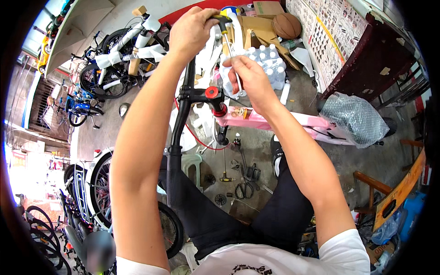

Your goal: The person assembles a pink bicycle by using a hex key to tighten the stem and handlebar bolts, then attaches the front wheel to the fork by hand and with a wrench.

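Yellow and black, the handle (224, 19) of a long tool sits at the fingertips of the left hand (190, 31), whose fingers curl over its top from the 9 o'clock side. Its bright metal shaft (227, 42) slants down toward 5 o'clock, and the right hand (252, 78) pinches it part-way along between thumb and fingers; the lower end shows just beneath that pinch, at 6 o'clock, and I cannot tell whether it touches anything. Reckoned from the right hand, a stem (211, 92) with a red cap lies near at 8 o'clock, joined to a black handlebar (176, 137) that stretches toward 7. A pink frame (256, 118) begins under the right wrist and runs out toward 4 o'clock, where bubble wrap (355, 120) covers its far part. Clear bottles (272, 72) stand packed close by at 3, with a basketball (287, 25) farther off at 1. On the floor, scissors (244, 190) lie well apart at 6 o'clock, and partly wrapped bicycles (107, 75) crowd together at 9.
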The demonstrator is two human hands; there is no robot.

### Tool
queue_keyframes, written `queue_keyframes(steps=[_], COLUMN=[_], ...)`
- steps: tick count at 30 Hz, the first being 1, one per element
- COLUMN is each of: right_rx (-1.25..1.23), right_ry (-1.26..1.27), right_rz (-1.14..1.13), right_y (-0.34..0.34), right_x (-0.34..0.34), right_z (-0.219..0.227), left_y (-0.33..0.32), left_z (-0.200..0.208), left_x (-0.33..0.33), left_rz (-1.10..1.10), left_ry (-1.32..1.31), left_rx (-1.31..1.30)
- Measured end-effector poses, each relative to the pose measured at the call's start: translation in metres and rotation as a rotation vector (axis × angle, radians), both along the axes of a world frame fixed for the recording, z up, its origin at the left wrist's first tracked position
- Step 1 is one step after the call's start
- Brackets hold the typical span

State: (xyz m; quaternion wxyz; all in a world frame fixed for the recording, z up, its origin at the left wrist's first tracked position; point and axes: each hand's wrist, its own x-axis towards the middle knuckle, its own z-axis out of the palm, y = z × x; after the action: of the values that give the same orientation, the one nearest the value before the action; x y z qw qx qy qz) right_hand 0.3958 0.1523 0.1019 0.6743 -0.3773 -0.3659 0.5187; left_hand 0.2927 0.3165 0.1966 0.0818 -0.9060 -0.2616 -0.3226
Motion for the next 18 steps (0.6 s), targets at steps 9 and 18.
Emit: queue_keyframes(steps=[9,18], right_rx=[-0.123,-0.209], right_ry=[-0.016,0.1], right_rz=[-0.049,-0.029], right_y=[0.042,0.048], right_x=[-0.003,-0.005], right_z=[-0.018,-0.026], left_y=[0.039,0.007], left_z=[-0.059,-0.064], left_x=[0.022,0.032], left_rz=[-0.012,0.11], left_ry=[-0.389,-0.351], left_rx=[-0.391,-0.385])
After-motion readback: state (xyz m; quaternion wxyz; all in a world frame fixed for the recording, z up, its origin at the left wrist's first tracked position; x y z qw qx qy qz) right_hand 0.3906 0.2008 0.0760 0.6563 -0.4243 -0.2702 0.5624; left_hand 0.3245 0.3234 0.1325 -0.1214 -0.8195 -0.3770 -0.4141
